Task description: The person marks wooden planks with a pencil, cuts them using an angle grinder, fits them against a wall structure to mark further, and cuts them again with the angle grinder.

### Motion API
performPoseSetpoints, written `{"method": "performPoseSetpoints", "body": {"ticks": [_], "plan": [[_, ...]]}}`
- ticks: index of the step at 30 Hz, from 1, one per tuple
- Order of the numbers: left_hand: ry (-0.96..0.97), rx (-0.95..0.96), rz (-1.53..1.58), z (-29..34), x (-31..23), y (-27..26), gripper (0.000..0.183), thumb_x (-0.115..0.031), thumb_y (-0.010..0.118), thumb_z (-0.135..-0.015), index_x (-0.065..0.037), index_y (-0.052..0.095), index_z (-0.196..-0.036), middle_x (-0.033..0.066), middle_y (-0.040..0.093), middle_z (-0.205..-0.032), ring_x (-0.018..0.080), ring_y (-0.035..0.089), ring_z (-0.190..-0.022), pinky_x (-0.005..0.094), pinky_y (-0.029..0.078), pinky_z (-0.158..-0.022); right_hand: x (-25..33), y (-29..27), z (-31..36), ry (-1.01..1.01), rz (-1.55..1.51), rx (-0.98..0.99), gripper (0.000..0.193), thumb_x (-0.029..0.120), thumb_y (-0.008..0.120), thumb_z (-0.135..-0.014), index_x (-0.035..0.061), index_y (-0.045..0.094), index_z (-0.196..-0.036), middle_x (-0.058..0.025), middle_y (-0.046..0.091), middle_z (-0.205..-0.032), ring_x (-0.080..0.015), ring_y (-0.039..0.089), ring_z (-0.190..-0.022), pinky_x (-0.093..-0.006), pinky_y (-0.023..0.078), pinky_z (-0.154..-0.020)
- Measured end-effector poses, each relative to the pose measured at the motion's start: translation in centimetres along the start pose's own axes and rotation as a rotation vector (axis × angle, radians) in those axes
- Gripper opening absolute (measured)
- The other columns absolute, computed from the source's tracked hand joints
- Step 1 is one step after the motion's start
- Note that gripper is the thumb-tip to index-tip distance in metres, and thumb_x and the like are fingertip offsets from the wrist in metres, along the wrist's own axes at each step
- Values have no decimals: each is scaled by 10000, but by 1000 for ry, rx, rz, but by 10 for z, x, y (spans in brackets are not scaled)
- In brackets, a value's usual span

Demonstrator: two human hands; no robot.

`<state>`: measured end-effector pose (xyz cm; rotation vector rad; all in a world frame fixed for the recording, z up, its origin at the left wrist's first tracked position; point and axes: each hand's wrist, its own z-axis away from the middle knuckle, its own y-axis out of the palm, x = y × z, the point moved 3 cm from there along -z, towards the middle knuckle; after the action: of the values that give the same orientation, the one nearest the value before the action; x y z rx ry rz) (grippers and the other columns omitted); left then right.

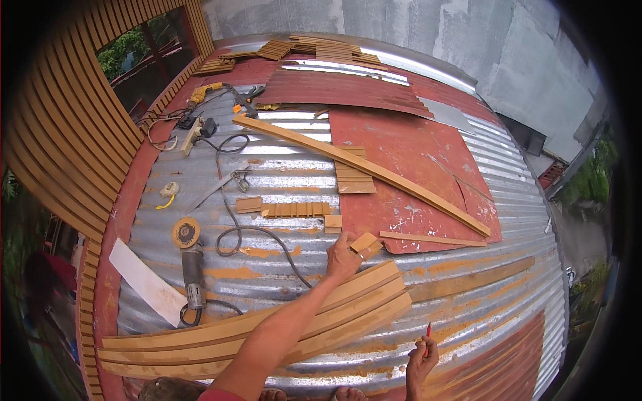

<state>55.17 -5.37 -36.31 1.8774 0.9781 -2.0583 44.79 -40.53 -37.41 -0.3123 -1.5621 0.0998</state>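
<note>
My left hand (342, 259) is stretched out over the far right end of a long tan fluted wall panel (261, 334). Its fingers are closed on a small tan panel offcut (364, 242). Low in the picture, right of the long panel, my right hand (421, 364) grips a slim red pencil (429, 329) with the tip pointing up. Just beyond my left hand lie a small square offcut (333, 224) and a short ribbed offcut (294, 210). A thin tan strip (433, 238) rests to the right of that hand.
An angle grinder (190, 257) with its cord lies left on the corrugated metal sheeting (287, 167). A long tan batten (374, 170) slants across a red sheet (414, 160). Farther back are a yellow drill (200, 93), a power strip (191, 137) and stacked panel offcuts (334, 51).
</note>
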Motion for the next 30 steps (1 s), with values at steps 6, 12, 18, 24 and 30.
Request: {"method": "performPoseSetpoints", "body": {"ticks": [6,12,18,24,30], "plan": [[29,-256,-325,-67,14,-121,603,-361,785,-764,-11,538,-1188,228,676,-1059,389,633,-1059,484,443,-977,13,19,40,160,-42,89,243,137,579,-972,-69,594,-1098,-37,573,-759,-83,538,-597,-239,455,-551],[115,-393,-793,-82,-29,-203,828,-455,764,-774,5,399,-1358,294,631,-1066,438,576,-1081,543,427,-928,70,58,13,-108,-99,251,283,107,491,-1000,-66,590,-1201,-100,624,-889,-105,581,-638,-251,470,-570],[415,391,-1195,42,-25,-290,712,-366,744,-796,5,472,-1340,268,617,-1122,414,558,-1081,499,420,-922,182,64,-14,-357,-291,245,498,193,462,-1045,14,303,-1481,-131,624,-1041,-120,572,-660,-244,469,-601],[13,-23,-1132,126,3,-360,666,-297,747,-782,18,480,-1304,293,606,-1148,402,564,-1084,500,429,-928,277,29,-2,-669,-568,377,284,315,490,-1037,64,419,-1151,-115,557,-862,-193,547,-605,-303,480,-553],[-410,-402,-874,119,63,-467,847,-443,767,-772,127,451,-1312,379,577,-1212,460,578,-1164,466,460,-989,337,50,60,-394,-752,-25,329,418,553,-890,131,463,-756,-33,483,-730,-146,456,-534,-277,440,-464]]}}
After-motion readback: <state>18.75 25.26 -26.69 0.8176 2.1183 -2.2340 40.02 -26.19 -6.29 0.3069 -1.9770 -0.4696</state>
